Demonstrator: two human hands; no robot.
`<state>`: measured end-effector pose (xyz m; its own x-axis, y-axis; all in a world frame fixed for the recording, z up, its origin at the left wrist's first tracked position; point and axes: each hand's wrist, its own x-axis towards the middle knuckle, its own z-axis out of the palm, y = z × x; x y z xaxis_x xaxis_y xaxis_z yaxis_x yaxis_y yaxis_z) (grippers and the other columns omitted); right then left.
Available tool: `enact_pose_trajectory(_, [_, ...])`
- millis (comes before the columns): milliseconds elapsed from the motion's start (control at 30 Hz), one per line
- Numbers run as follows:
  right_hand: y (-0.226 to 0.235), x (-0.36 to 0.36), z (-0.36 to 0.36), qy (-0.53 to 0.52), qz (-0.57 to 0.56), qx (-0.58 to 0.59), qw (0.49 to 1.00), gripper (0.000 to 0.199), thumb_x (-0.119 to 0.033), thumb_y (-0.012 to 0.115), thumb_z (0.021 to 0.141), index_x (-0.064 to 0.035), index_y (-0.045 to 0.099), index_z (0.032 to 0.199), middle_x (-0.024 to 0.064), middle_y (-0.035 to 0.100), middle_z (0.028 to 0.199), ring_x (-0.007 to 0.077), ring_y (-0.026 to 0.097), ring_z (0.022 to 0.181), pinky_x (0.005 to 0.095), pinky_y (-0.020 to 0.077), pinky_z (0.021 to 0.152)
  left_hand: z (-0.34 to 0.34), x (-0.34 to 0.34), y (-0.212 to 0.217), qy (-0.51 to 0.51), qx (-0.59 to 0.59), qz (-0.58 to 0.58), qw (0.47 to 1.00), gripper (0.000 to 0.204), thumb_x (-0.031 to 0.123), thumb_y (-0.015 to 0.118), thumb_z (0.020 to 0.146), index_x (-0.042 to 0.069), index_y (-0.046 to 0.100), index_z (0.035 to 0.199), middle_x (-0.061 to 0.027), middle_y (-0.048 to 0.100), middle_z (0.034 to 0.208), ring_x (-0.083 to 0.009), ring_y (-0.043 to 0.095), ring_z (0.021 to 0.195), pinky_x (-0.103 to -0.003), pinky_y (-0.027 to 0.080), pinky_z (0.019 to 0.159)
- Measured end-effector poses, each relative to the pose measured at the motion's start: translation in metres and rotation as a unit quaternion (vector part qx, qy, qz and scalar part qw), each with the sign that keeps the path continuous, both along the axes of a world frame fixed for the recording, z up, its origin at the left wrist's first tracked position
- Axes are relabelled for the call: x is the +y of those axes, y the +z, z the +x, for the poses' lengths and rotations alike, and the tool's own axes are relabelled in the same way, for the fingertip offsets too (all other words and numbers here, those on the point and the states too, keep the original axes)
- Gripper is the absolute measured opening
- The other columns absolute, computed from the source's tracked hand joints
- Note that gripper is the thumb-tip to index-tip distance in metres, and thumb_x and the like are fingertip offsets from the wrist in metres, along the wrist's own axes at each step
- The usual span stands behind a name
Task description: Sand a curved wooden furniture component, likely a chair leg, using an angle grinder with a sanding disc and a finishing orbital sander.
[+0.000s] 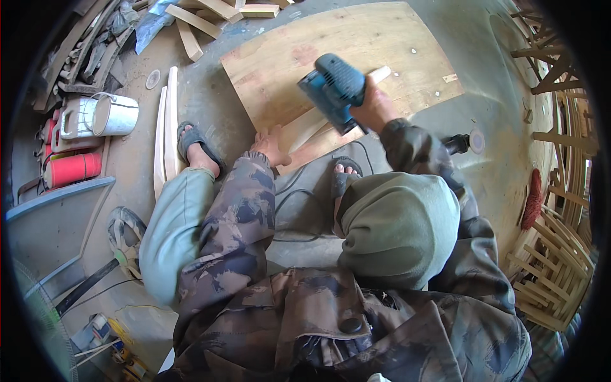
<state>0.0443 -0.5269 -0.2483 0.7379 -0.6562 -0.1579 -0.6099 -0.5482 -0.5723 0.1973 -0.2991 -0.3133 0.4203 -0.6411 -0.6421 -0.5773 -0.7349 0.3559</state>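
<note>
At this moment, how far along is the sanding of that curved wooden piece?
Underway. The right hand runs the blue sander over the curved wooden piece, which the left hand steadies on the plywood board. Two similar pieces lie aside; their state is unclear.

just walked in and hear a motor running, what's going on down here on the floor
A person squats on the concrete floor over a plywood sheet. The right hand grips a blue power sander pressed onto a pale curved wooden strip lying on the sheet. The left hand holds down the strip's near end at the sheet's edge. More pale strips lie beside the left foot, near a white bucket.
</note>
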Motion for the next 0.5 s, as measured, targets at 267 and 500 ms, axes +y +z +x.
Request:
enact_pose_trajectory(267, [0.01,0.06,0.006,0.05,0.055,0.014,0.997,0.064,-0.017,0.068,0.069,-0.0017,0.041,0.125,0.0299,0.063,0.097,0.0445,0.062,0.097,0.0467,0.0506,0.083,0.005,0.011,-0.009,-0.057,-0.038,-0.023,0.997,0.106,0.031,0.079,0.057,0.003,0.026,0.145,-0.0273,0.044,0.134,-0.0434,0.044,0.123,-0.044,0.038,0.106])
enact_pose_trajectory(500, [0.001,-0.021,0.002,-0.003,-0.006,0.01,1.0,0.058,-0.021,0.07,0.069,-0.0011,0.04,0.115,0.0287,0.064,0.094,0.0433,0.063,0.094,0.047,0.0509,0.081,0.004,0.009,0.009,-0.023,-0.036,-0.002,0.999,0.106,0.028,0.078,0.054,0.004,0.027,0.145,-0.0257,0.041,0.135,-0.0414,0.039,0.127,-0.043,0.037,0.107])
